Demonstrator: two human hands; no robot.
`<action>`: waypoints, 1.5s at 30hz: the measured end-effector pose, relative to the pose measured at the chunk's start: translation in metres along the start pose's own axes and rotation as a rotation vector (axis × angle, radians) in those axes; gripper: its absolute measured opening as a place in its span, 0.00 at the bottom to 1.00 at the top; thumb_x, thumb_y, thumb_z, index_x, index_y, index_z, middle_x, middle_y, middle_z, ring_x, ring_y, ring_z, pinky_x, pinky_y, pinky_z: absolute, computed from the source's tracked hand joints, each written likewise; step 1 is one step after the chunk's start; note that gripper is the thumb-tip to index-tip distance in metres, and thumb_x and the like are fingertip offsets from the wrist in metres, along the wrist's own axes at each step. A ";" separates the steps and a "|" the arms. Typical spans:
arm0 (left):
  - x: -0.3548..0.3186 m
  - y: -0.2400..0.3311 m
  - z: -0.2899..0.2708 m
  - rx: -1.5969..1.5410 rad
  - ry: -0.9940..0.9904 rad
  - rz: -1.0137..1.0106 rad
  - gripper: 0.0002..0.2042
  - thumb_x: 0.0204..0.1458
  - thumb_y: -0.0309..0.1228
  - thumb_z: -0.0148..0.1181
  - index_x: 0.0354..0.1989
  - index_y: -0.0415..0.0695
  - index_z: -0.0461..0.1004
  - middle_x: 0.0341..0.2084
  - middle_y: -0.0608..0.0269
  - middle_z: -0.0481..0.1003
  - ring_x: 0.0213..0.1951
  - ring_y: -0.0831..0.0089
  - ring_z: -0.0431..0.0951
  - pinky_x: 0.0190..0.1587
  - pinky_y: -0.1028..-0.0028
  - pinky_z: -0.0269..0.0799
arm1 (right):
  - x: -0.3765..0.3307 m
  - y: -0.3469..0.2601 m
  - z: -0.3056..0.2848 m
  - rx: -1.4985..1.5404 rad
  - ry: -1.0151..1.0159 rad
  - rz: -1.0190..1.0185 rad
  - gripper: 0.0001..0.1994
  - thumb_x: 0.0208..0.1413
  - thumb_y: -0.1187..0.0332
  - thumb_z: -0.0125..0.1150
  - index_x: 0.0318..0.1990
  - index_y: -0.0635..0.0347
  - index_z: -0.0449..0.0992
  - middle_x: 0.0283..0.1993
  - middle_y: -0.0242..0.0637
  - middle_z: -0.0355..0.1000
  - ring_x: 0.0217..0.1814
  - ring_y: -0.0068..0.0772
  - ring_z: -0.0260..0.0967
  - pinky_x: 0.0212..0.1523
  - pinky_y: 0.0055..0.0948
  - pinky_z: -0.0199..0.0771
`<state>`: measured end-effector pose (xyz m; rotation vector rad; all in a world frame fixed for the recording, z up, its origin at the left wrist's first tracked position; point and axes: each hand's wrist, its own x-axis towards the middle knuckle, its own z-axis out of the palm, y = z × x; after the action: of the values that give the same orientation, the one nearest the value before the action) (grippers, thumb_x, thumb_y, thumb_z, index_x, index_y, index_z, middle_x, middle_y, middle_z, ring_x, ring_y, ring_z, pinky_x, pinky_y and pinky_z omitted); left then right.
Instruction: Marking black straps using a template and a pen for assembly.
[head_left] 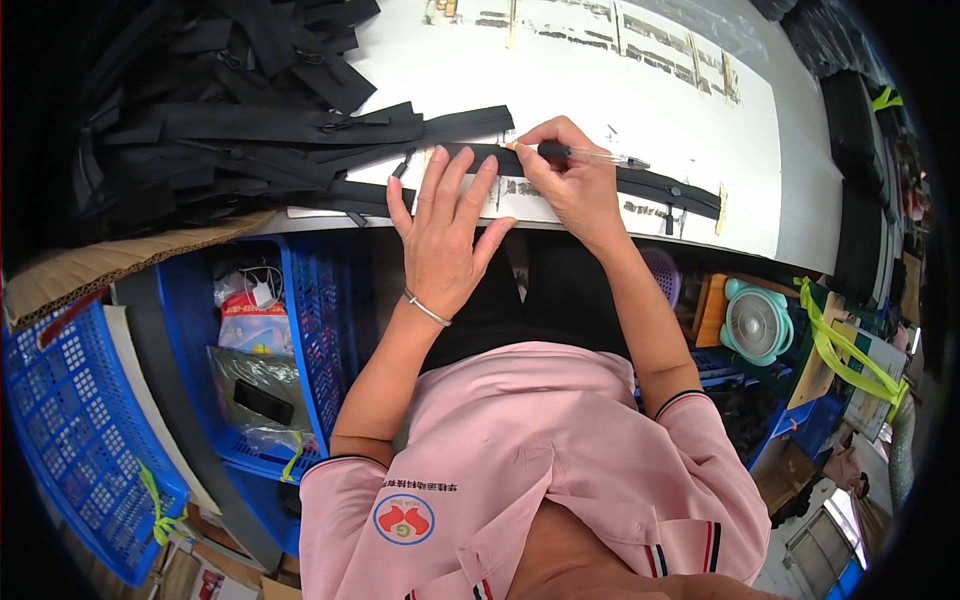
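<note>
Pink cloth of your shirt (560, 430) lay nearest the camera. Beyond it, your right hand (577, 180) was clamped on a pen (606, 157), thumb and fingers pinched together near its tip, while your left hand (443, 225) lay palm down, fingers apart and gripping nothing, its fingertips resting on a black strip (662, 188). That strip ran beneath both hands and stretched rightward over a white board (755, 115), near the front edge. You seemed to be at the marking step, the strip held flat for the pen; whether the tip touched cloth was too small to tell. Your next move, I judged, called for a short, steady stroke, with the left fingertips pressing enough to prevent any slip. Near the pen tip lay the end of another strip (465, 123), reaching out from a black heap (225, 100) at the left. Lower down, a blue basket (308, 330) stood on your left and a pale green fan (757, 322) on your right.
</note>
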<state>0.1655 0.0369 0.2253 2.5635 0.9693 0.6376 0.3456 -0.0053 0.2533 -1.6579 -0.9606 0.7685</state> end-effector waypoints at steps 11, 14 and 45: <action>0.001 0.001 -0.001 0.013 -0.007 0.007 0.31 0.55 0.46 0.67 0.68 0.54 0.69 0.64 0.65 0.67 0.71 0.63 0.60 0.72 0.45 0.34 | -0.003 0.012 -0.003 0.008 -0.021 -0.138 0.05 0.57 0.71 0.65 0.36 0.62 0.76 0.26 0.28 0.74 0.22 0.13 0.66 0.24 0.19 0.67; 0.001 0.001 -0.002 0.015 -0.009 0.010 0.31 0.54 0.46 0.67 0.67 0.54 0.69 0.65 0.65 0.67 0.71 0.62 0.60 0.72 0.45 0.34 | -0.003 0.012 -0.005 -0.019 -0.056 -0.157 0.06 0.54 0.69 0.66 0.34 0.62 0.76 0.26 0.27 0.73 0.20 0.14 0.64 0.23 0.21 0.66; 0.010 0.032 -0.004 0.029 0.034 0.068 0.30 0.55 0.38 0.67 0.68 0.48 0.69 0.67 0.55 0.65 0.72 0.55 0.57 0.72 0.42 0.36 | -0.029 0.024 -0.086 -0.113 0.293 -0.087 0.07 0.61 0.70 0.62 0.32 0.63 0.75 0.20 0.24 0.66 0.19 0.10 0.59 0.21 0.19 0.58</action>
<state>0.1876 0.0217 0.2459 2.6293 0.9122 0.6919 0.4104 -0.0731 0.2544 -1.7559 -0.8734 0.4046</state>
